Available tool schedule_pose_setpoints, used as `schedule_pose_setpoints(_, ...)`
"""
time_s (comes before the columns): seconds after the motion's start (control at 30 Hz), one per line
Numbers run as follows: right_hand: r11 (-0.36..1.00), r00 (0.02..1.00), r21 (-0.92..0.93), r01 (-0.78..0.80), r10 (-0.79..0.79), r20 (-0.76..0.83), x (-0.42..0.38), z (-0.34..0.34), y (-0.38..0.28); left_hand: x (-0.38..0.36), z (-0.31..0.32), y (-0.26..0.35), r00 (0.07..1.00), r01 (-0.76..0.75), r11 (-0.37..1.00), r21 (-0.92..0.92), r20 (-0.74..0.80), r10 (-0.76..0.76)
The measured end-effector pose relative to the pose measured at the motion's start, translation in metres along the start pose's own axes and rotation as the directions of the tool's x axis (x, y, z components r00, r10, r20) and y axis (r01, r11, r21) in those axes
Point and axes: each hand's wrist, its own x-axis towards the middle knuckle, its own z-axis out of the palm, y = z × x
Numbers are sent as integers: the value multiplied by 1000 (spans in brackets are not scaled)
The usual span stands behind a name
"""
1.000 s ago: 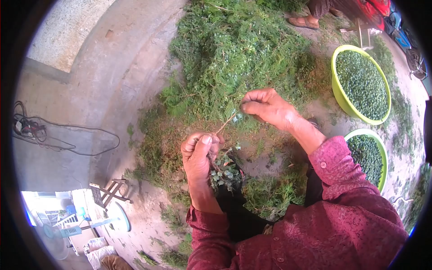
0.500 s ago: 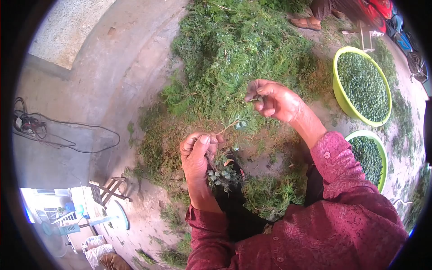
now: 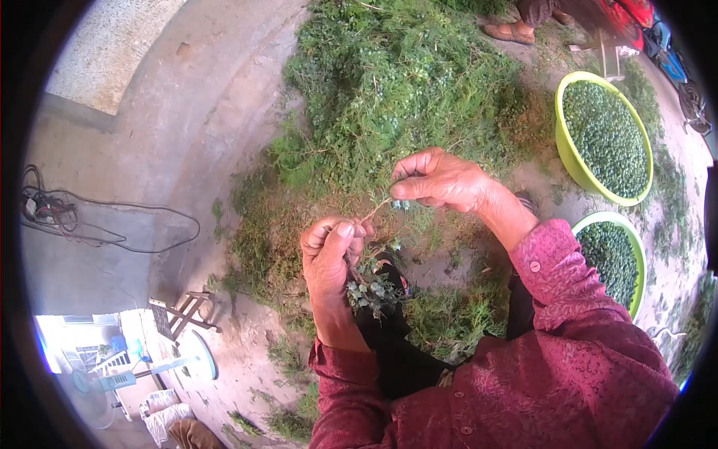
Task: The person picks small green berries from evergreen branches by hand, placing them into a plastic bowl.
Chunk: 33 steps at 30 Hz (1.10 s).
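My left hand [image 3: 329,254] is closed round a thin green sprig [image 3: 378,209] whose stem sticks out past the thumb. A clump of twigs with pale blue-green seed cones [image 3: 372,293] hangs below this hand. My right hand [image 3: 443,182] pinches at the sprig's far tip, fingers and thumb together, with some small cones just under the fingertips. What lies inside the right fingers is mostly hidden. Beyond both hands spreads a large heap of cut green branches [image 3: 404,97] dotted with the same cones.
Two green tubs stand at the right, a larger tub [image 3: 561,142] and a smaller tub [image 3: 638,258], both full of green cones. Loose greenery [image 3: 456,322] lies by my legs. A cable [image 3: 112,239], a fan [image 3: 112,380] and a folding stool [image 3: 183,314] are left. Another person's shoe [image 3: 508,33] shows at top.
My right hand has come down and left to the sprig's tip, and its fingers have closed there. My left hand stays almost in place, still holding the sprig.
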Motion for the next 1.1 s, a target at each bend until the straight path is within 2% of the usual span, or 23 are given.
schedule_pose_setpoints(0.03,1000,1000,0,1,-1,-1,1,-2,1,-1,1,3,999,41,998,40,-20,-40)
schedule_pose_setpoints(0.1,988,979,150,24,7,-202,7,-9,5,-2,-1,5,996,83,993,78,-42,-80)
schedule_pose_setpoints(0.13,988,979,150,24,7,-202,8,-17,8,-2,-5,5,996,25,999,24,-81,-23)
schedule_pose_setpoints(0.17,942,988,321,97,-52,-145,8,-28,11,-1,-9,5,992,-36,999,-28,-126,32)
schedule_pose_setpoints(0.2,863,988,483,151,-120,-95,8,-31,9,2,-13,3,992,-104,994,-42,-71,101)
schedule_pose_setpoints(0.37,916,999,400,37,-28,-28,6,-15,15,2,-7,6,991,-65,995,71,-116,73)
schedule_pose_setpoints(0.4,899,998,438,9,-34,49,5,-10,15,2,-4,7,986,-36,991,126,-155,56)
schedule_pose_setpoints(0.47,881,982,472,-24,-68,177,9,-3,16,3,-3,2,990,-50,993,109,-128,64)
schedule_pose_setpoints(0.5,880,982,474,-22,-70,175,9,0,16,3,-2,-1,993,-62,994,92,-98,71)
schedule_pose_setpoints(0.6,900,997,432,-65,40,68,6,9,11,3,4,-3,987,-4,994,110,-158,22)
schedule_pose_setpoints(0.73,929,997,363,-65,46,61,6,9,7,2,2,0,989,23,998,55,-150,-15)
schedule_pose_setpoints(0.83,967,993,253,-45,16,116,6,6,9,3,1,6,977,105,983,148,-202,-74)
schedule_pose_setpoints(0.9,1000,998,0,-21,21,61,4,7,10,3,-2,4,986,48,986,161,-168,-20)
schedule_pose_setpoints(0.93,1000,998,1,-21,21,59,2,8,7,3,-4,3,986,49,986,161,-167,-22)
schedule_pose_setpoints(1.0,902,999,-430,28,-14,36,-2,8,-3,3,-8,2,985,-74,993,95,-148,88)
schedule_pose_setpoints(1.03,902,999,-430,28,-14,35,-4,6,-4,5,-12,4,985,-74,993,95,-147,88)
schedule_pose_setpoints(1.1,953,997,-297,-67,53,-55,-8,-5,-5,8,-22,10,976,-183,983,-6,-118,181)
